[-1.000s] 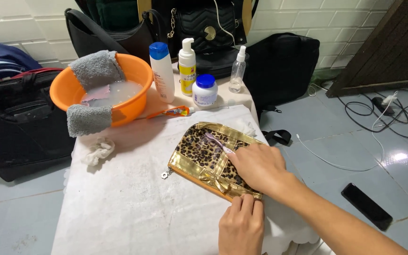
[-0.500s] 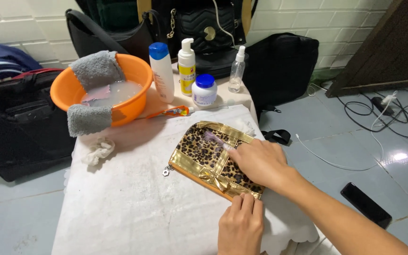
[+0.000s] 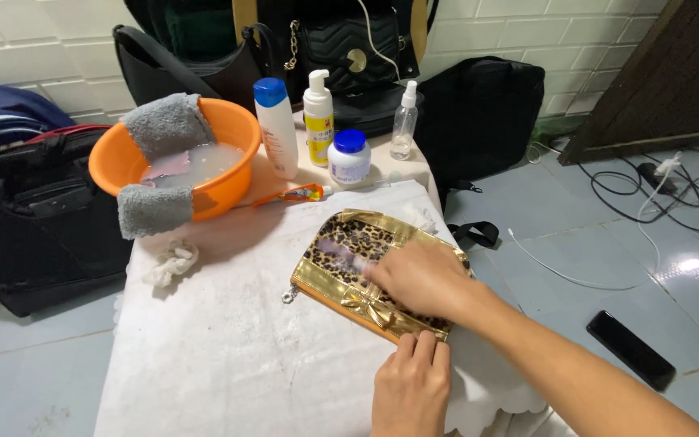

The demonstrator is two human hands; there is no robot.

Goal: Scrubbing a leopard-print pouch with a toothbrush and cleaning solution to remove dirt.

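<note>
A leopard-print pouch with gold trim [image 3: 341, 260] lies on the white cloth-covered table [image 3: 228, 348]. My right hand [image 3: 422, 279] rests over the pouch and grips a small pale brush [image 3: 341, 252], whose blurred head lies on the leopard fabric. My left hand [image 3: 410, 392] presses flat on the cloth at the pouch's near corner, fingers together, holding nothing.
An orange basin [image 3: 228, 133] of cloudy water with two grey cloths draped on its rim stands at the back left. Behind the pouch are bottles [image 3: 277, 125], a white jar [image 3: 349, 158], a spray bottle [image 3: 402, 121], a toothpaste tube [image 3: 289, 196]. Black bags surround the table; a phone [image 3: 631, 350] lies on the floor.
My right hand has shifted slightly across the pouch with the brush, moving it over the leopard fabric. The left hand stays in place.
</note>
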